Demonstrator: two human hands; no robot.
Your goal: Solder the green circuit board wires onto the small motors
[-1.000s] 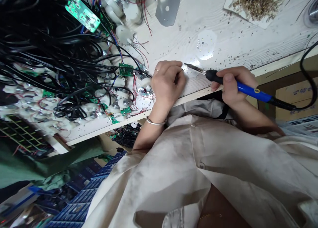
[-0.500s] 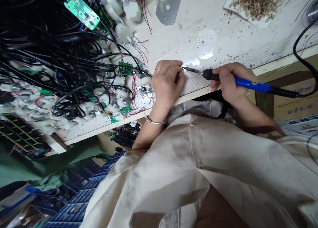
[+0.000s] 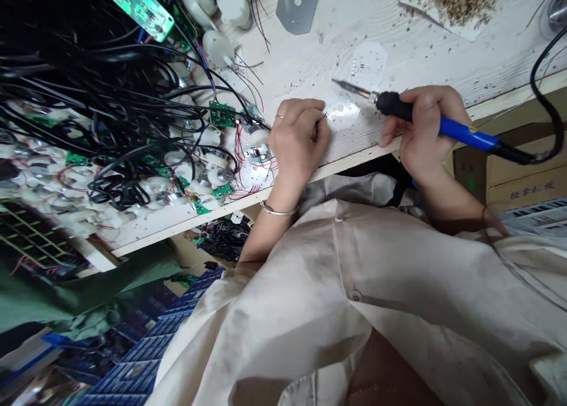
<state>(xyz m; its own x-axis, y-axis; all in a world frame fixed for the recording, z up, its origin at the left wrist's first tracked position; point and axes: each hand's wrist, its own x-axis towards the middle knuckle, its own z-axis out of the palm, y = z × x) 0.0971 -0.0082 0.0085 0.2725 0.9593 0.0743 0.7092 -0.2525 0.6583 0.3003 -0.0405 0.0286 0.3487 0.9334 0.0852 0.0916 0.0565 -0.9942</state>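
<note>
Brown debris point(image 3: 458, 2) lay heaped on a pale sheet point(image 3: 472, 33).
Green cloth point(image 3: 88, 291) and a printed carton point(image 3: 509, 179) showed below the counter point(image 3: 305, 58).

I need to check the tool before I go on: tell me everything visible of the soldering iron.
The soldering iron has a slender metal tip, darker towards its point, a shiny metal collar, a black grip and a smooth blue handle that looks plastic. A ribbed black sleeve leads into a black cord curving up at the right. The right hand grips it, slanted, tip towards the picture's upper left, over the pale table. Whether it is hot cannot be told.
</note>
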